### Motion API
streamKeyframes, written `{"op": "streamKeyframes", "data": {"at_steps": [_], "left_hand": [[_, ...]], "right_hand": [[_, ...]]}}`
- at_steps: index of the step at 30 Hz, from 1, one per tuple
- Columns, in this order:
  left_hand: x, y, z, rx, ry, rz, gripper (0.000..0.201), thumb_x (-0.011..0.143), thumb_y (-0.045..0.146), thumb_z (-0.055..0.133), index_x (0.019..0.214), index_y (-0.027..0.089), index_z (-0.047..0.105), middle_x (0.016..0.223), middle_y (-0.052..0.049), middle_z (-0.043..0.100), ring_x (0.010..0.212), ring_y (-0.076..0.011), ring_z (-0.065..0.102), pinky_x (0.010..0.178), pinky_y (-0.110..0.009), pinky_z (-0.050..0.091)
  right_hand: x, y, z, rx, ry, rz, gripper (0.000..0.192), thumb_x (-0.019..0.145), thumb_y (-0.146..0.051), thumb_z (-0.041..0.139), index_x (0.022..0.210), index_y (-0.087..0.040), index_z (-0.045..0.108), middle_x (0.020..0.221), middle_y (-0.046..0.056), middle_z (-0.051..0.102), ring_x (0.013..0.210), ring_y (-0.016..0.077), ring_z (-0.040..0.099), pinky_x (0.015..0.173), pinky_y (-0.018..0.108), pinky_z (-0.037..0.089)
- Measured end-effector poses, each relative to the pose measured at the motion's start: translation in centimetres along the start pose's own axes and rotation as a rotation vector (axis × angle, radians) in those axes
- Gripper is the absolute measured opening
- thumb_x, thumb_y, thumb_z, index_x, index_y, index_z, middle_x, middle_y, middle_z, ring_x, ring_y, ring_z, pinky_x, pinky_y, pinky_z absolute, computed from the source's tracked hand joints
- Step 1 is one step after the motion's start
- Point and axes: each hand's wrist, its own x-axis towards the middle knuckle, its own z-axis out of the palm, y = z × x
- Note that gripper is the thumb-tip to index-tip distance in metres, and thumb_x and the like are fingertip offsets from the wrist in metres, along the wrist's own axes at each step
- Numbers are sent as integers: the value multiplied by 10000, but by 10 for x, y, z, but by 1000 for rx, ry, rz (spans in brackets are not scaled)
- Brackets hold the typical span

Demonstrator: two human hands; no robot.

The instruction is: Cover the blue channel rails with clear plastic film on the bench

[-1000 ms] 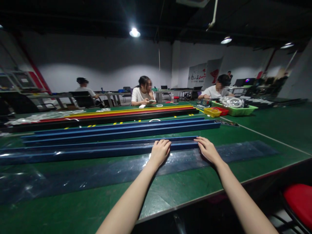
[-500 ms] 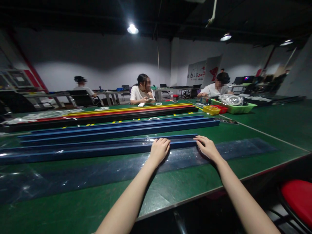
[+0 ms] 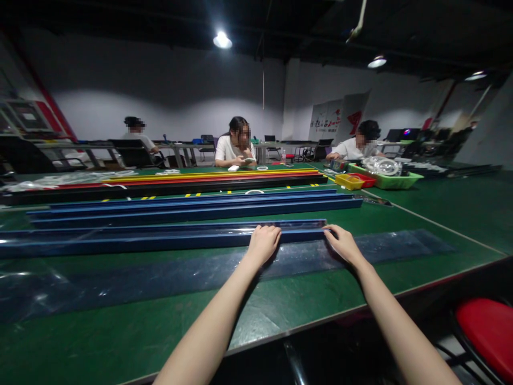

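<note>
My fingertips curl over the far side of the blue channel [image 3: 168,238], so I cannot tell whether they grip its lip or merely press on it. My left hand [image 3: 262,243] lies fingers together on top; my right hand [image 3: 341,243] caps its right end. Both have barely shifted since a second ago. The channel is long, glossy and straight, parallel to the green table's [image 3: 280,315] near edge, with clear film [image 3: 160,280] lying flat before it.

Two bare forearms, no sleeves in view, left hand [image 3: 262,244] and right hand [image 3: 341,244] ungloved, no rings, watch or wristbands, fingernails short, unpainted
</note>
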Motion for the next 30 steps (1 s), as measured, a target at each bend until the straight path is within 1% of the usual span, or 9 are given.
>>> {"op": "streamKeyframes", "data": {"at_steps": [7, 12, 15, 17, 19, 23, 26, 30], "left_hand": [[2, 1, -1, -8, -48, -30, 347, 937, 316, 276, 935, 194, 601, 889, -45, 661, 843, -177, 593, 751, -309, 354], [2, 2, -1, -9, -59, -49, 353, 935, 327, 275, 911, 190, 600, 889, -48, 662, 848, -180, 598, 760, -308, 363], [2, 3, -3, -6, -72, -59, 352, 934, 323, 275, 905, 187, 599, 894, -51, 663, 853, -179, 601, 758, -305, 371], [3, 3, -4, 0, -83, -62, 352, 933, 319, 277, 899, 185, 601, 893, -52, 665, 852, -182, 605, 747, -303, 378], [4, 4, -6, 8, -92, -65, 357, 932, 317, 275, 886, 182, 603, 889, -53, 667, 847, -187, 610, 737, -305, 386], [5, 4, -7, 15, -106, -76, 371, 932, 320, 266, 870, 179, 603, 891, -54, 672, 835, -195, 619, 734, -313, 399], [5, 4, -7, 8, -112, -85, 376, 933, 325, 258, 874, 184, 602, 889, -52, 675, 840, -198, 621, 732, -316, 407], [5, 4, -6, 1, -117, -89, 389, 933, 332, 248, 880, 189, 606, 887, -51, 673, 856, -195, 616, 738, -313, 409]], "right_hand": [[1, 2, 1, 33, 6, 28, 309, 770, -383, 419, 882, -181, 625, 959, 88, 657, 916, 207, 585, 850, 335, 413], [1, 2, 0, 43, -27, 48, 295, 777, -394, 414, 865, -188, 605, 955, 82, 649, 907, 202, 579, 847, 335, 409], [0, 2, 0, 58, -20, 97, 301, 776, -402, 434, 951, -192, 560, 997, 86, 631, 919, 199, 574, 844, 336, 410], [-1, 3, 1, 70, 10, 139, 353, 767, -417, 455, 1032, -190, 512, 1031, 96, 614, 920, 197, 574, 836, 338, 416], [-1, 4, 2, 81, 25, 162, 389, 759, -432, 467, 1061, -186, 483, 1039, 104, 608, 907, 196, 578, 825, 339, 423], [-1, 4, 1, 73, 16, 150, 354, 758, -438, 460, 1006, -189, 505, 1026, 103, 615, 918, 198, 575, 827, 337, 421], [-1, 2, -1, 32, -16, 127, 316, 772, -436, 432, 941, -192, 545, 1010, 96, 626, 933, 202, 572, 840, 332, 408], [-1, -2, -3, -17, -59, 126, 324, 789, -438, 399, 915, -194, 570, 956, 90, 646, 884, 203, 587, 807, 322, 414]]}}
